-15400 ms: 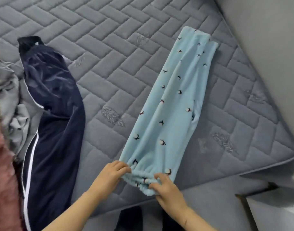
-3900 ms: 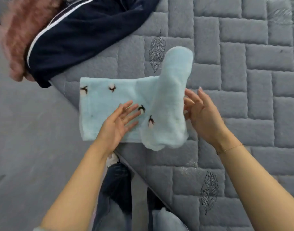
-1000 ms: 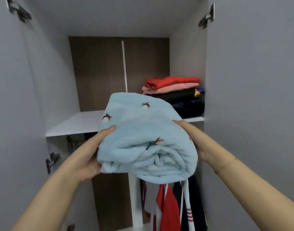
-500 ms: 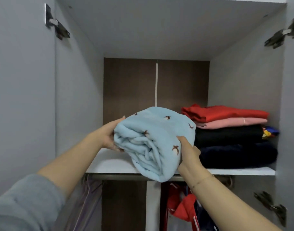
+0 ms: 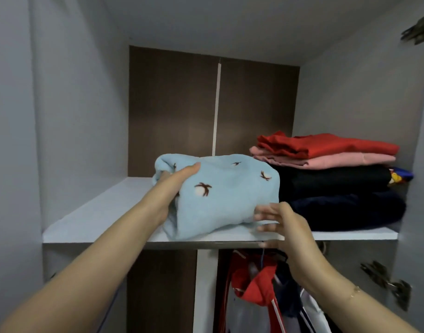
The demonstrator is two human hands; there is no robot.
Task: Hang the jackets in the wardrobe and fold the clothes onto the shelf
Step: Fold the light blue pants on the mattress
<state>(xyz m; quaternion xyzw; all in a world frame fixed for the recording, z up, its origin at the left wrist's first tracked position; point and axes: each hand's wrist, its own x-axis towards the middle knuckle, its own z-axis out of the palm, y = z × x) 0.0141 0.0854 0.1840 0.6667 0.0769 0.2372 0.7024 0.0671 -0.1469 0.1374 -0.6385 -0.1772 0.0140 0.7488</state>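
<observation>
The folded light-blue fleece bundle (image 5: 220, 195) with small dark bird prints lies on the white wardrobe shelf (image 5: 93, 219), just left of a stack of folded clothes (image 5: 331, 179). My left hand (image 5: 174, 186) rests against the bundle's left end, thumb laid over the top and fingers hidden behind the fabric. My right hand (image 5: 275, 222) is at the bundle's lower right corner by the shelf's front edge, its fingers straight and spread; it looks blurred.
The stack holds red, pink, black and navy garments. Below the shelf, red, navy and white jackets (image 5: 266, 292) hang right of a white divider (image 5: 206, 289). Door hinges (image 5: 386, 284) sit on the open right door. The shelf's left half is bare.
The blue bundle has gone from being carried in front of the shelf to lying on it. My right hand has slipped off its side and opened.
</observation>
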